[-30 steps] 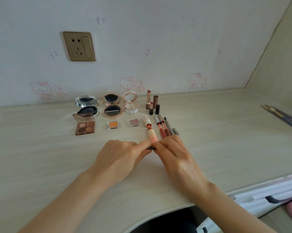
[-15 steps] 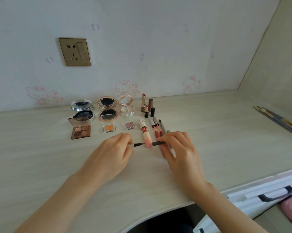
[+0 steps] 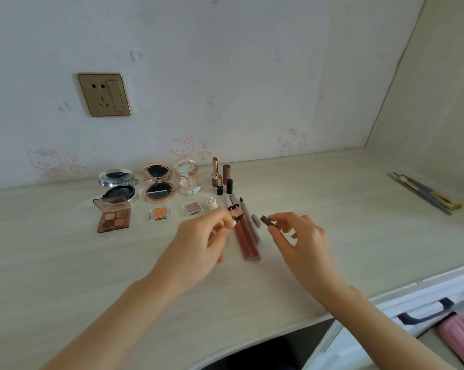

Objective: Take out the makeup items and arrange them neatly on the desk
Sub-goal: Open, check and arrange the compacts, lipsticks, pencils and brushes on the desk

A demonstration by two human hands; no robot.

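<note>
Left hand: the left hand (image 3: pixel 198 244) pinches the body of a thin eyeliner pen (image 3: pixel 234 222) at its fingertips, the dark pointed tip bared and aimed right, above the surface (image 3: pixel 65 276).
Right hand: the right hand (image 3: pixel 303 241) pinches the dark pen cap (image 3: pixel 267 221) between thumb and forefinger, other fingers loosely spread; cap and tip are near but apart.
Change: half a second ago the pen was one piece stretched between both hands; now it is uncapped, the hands drawn apart.
Meaning: likely the pen will be laid open like its neighbours, cap beside it.
Row beside the hands: two red lip gloss tubes (image 3: pixel 248 241) and a grey pen (image 3: pixel 250 220) lie side by side, wands out.
Middle row: eyeshadow palette (image 3: pixel 113 217), orange pan (image 3: pixel 160 212), pink pan (image 3: pixel 193 208).
Far row: three open compacts (image 3: pixel 157 182) and uncapped lipsticks (image 3: pixel 215 172) by the wall.
Far right: brushes (image 3: pixel 425 194), well apart.
</note>
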